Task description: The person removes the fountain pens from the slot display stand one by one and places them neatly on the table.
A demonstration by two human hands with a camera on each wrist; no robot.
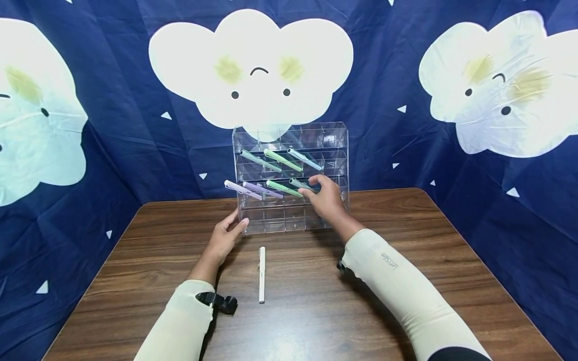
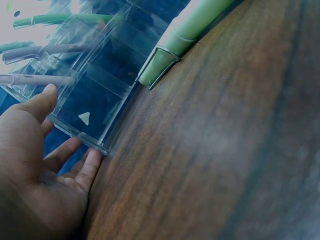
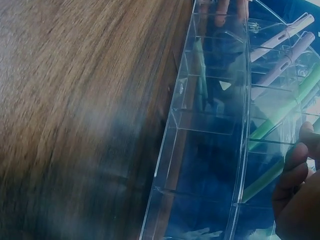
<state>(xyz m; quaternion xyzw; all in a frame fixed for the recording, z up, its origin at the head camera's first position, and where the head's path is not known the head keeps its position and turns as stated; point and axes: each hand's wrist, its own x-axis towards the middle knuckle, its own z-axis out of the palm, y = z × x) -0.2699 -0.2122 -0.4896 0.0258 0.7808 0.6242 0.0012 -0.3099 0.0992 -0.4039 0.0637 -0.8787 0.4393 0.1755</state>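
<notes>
A clear acrylic pen rack (image 1: 295,220) stands upright near the table's back edge, with pens slanting in two of its tiers. My left hand (image 1: 224,240) holds the rack's lower left side, thumb in front and the other fingers at the edge. My right hand (image 1: 327,199) pinches a grey-green pen (image 1: 297,183) at the right end of the lower filled tier. Left of it in that tier lean a green pen (image 1: 282,188), a purple pen (image 1: 253,187) and a pale lilac pen (image 1: 232,186). The right fingertips partly hide the grey-green pen.
In the tier above sit a teal pen (image 1: 257,159), a light green pen (image 1: 280,158) and a light blue pen (image 1: 303,158). A white pen (image 1: 262,276) lies on the wooden table (image 1: 311,301) in front of the rack. Blue cloth (image 1: 384,165) hangs behind.
</notes>
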